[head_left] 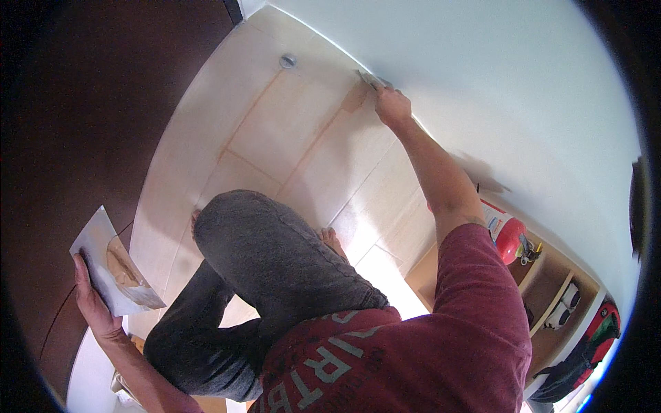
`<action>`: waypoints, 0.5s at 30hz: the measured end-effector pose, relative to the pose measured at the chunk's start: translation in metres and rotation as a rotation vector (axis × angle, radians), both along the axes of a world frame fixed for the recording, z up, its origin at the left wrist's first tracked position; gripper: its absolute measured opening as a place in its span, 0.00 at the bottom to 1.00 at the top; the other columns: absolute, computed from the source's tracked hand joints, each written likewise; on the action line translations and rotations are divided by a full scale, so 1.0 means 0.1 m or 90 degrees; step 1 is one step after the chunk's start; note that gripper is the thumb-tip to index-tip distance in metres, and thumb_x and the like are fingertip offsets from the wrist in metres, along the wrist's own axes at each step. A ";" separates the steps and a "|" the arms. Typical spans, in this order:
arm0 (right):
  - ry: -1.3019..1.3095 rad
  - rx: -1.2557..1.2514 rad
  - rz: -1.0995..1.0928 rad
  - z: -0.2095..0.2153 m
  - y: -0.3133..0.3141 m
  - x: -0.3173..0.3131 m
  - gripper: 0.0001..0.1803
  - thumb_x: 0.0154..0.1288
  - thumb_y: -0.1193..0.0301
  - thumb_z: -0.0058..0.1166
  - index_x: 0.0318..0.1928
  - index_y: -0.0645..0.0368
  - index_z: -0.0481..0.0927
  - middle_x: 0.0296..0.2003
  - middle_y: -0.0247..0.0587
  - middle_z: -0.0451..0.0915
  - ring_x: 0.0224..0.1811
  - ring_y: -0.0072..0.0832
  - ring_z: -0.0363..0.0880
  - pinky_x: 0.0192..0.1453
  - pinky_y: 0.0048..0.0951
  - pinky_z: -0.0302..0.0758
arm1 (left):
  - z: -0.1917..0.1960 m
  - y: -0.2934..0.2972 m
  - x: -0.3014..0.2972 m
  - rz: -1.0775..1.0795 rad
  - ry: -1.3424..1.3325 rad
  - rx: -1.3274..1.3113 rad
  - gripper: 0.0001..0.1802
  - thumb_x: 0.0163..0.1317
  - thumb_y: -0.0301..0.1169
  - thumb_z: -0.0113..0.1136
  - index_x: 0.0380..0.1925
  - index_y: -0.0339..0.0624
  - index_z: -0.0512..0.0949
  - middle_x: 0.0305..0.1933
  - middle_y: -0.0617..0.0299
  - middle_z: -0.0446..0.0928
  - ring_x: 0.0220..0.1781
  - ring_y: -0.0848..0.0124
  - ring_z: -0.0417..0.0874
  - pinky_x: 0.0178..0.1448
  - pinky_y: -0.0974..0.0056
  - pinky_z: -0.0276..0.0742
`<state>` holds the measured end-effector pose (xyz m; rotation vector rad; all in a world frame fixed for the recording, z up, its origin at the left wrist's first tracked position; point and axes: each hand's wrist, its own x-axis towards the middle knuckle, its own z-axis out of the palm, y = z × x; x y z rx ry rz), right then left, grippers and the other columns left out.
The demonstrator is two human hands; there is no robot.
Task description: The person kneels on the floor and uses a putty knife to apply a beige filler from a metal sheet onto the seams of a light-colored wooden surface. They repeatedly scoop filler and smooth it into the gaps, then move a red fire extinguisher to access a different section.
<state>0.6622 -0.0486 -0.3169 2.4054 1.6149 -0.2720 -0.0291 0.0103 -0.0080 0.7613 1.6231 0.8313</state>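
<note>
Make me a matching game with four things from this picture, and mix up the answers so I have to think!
Things:
1. Scraper
2. Pale board
3. Fire extinguisher
4. Round knob

Clues:
A. Silvery grey, on the floor tiles
B. In the left hand, with tan paste on it
C. Red, with a pale label
D. In the right hand, close to the bottom of the white wall

Right pairs: 1-D, 2-B, 3-C, 4-A
</note>
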 end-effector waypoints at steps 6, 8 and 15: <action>0.008 0.007 0.014 -0.07 0.18 -0.02 0.26 0.74 0.68 0.48 0.70 0.41 0.73 0.50 0.52 0.85 0.51 0.50 0.88 0.52 0.52 0.86 | 0.05 0.01 -0.01 0.006 0.019 -0.017 0.35 0.78 0.52 0.55 0.72 0.35 0.69 0.69 0.53 0.75 0.68 0.65 0.79 0.71 0.58 0.74; 0.007 0.013 0.030 -0.10 0.22 0.03 0.24 0.74 0.69 0.47 0.69 0.42 0.75 0.50 0.52 0.85 0.51 0.51 0.87 0.52 0.53 0.86 | 0.05 0.00 -0.01 0.027 0.010 -0.029 0.37 0.77 0.52 0.57 0.72 0.34 0.69 0.69 0.51 0.75 0.68 0.63 0.78 0.71 0.56 0.75; 0.122 -0.075 0.074 -0.05 0.09 -0.04 0.22 0.77 0.65 0.44 0.67 0.43 0.78 0.49 0.52 0.84 0.51 0.52 0.85 0.56 0.53 0.82 | 0.04 0.01 0.03 0.026 -0.022 -0.012 0.33 0.79 0.50 0.54 0.72 0.35 0.70 0.68 0.54 0.75 0.68 0.64 0.78 0.72 0.59 0.74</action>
